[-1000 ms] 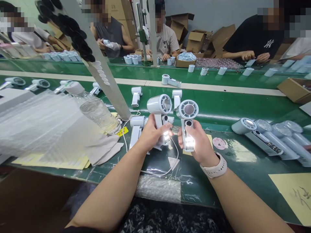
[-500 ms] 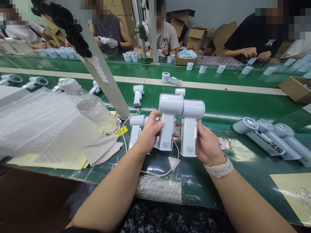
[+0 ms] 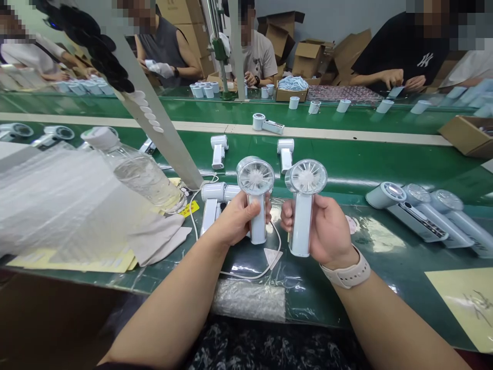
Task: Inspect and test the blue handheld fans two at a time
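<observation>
Holding left fan (image 3: 257, 180) and right fan (image 3: 302, 221) upright above surface (image 3: 308, 300), clear fronts toward camera. Wrapping left hand (image 3: 239, 216) round one handle, right hand (image 3: 332, 231) round the other; hands apart, near each other, with a narrow gap between fan heads. Unable to tell whether blades are turning.

Risks, as judged:
- Knocking heads together, if brought inward or twisted unevenly.
- Dropping a fan, from smooth-looking handles and single-handed grips.
- Snagging white cable (image 3: 250, 278), looped across surface below, if lowered carelessly.
- Bumping resting fans (image 3: 214, 191) behind left hand, if swung left.
- Tipping bottle (image 3: 140, 167) farther left, if swept wide.

Further out: to the right, row of fans (image 3: 442, 220) lying close together. Ahead, green belt (image 3: 346, 159) bearing more fans. Beyond, person in black shirt (image 3: 400, 59), at work among small pale cups (image 3: 343, 106).
</observation>
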Available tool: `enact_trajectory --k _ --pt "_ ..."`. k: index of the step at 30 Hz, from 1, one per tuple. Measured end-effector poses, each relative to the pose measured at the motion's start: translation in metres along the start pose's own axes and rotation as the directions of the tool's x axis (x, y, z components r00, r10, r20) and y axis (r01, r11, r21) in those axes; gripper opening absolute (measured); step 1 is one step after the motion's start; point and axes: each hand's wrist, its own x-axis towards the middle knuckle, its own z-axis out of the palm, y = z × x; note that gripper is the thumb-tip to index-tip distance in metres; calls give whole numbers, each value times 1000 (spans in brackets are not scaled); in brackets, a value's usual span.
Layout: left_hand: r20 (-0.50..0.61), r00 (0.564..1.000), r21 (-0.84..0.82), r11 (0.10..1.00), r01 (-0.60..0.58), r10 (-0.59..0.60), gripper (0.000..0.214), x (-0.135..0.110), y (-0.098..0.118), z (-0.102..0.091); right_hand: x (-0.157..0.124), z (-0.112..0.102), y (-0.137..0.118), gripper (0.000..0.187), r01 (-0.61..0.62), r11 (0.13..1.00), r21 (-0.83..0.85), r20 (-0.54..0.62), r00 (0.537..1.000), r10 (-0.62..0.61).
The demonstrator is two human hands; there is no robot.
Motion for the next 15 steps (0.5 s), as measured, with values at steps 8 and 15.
enact_trajectory --k 8,15 --pt "-32 999 -94 996 11 -14 48 3 -1 3 -2 3 -4 17 99 994 41 -28 995 -98" --pt "20 1000 -154 988 -1 4 34 1 1 0 -1 -5 -3 19 139 990 15 -47 989 -138"
